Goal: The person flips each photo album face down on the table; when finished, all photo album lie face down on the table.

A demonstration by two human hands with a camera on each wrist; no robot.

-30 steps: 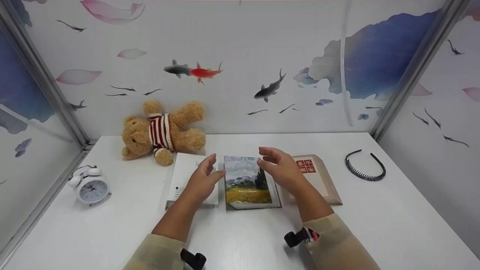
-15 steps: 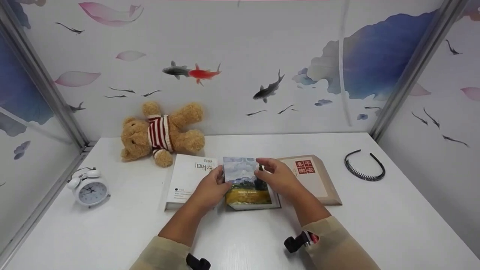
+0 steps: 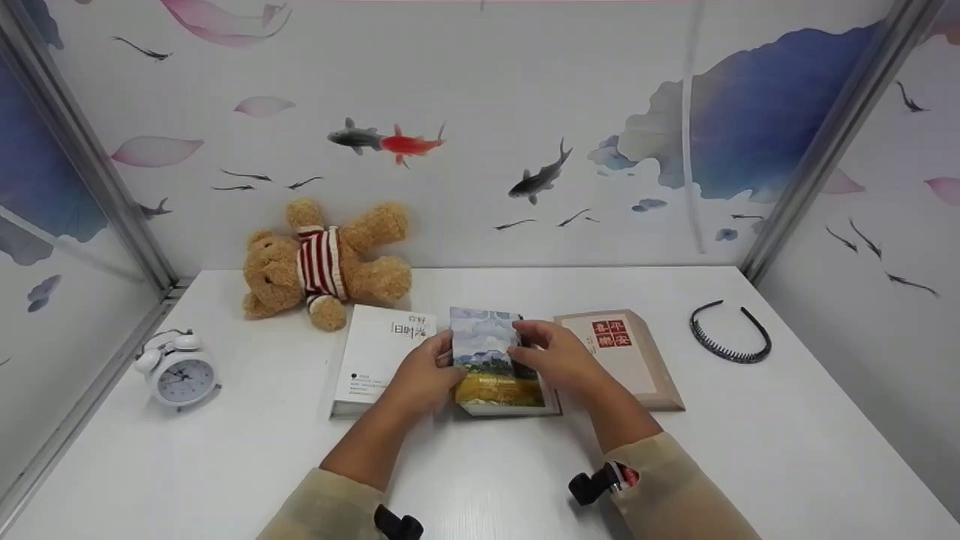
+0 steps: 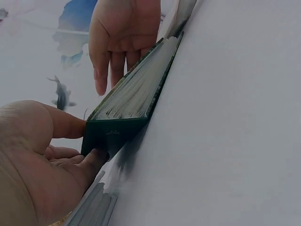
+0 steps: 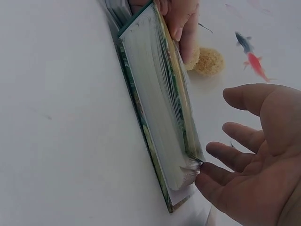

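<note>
Head view: photo album [image 3: 491, 375] mid-frame. Our left hand [image 3: 421, 379]: fingers pinch the spine [image 4: 109, 130]. Right hand [image 3: 559, 356]: fingers loosely extended at the right edge, not gripping. If we lift now, that one-sided hold could let pages [image 5: 150, 94] fan or the album slip.

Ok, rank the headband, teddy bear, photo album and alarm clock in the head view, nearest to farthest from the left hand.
1. Photo album: in the left hand's grip.
2. Teddy bear: at the back, to the left.
3. Alarm clock: far over on the left.
4. Headband: across on the right side.
</note>
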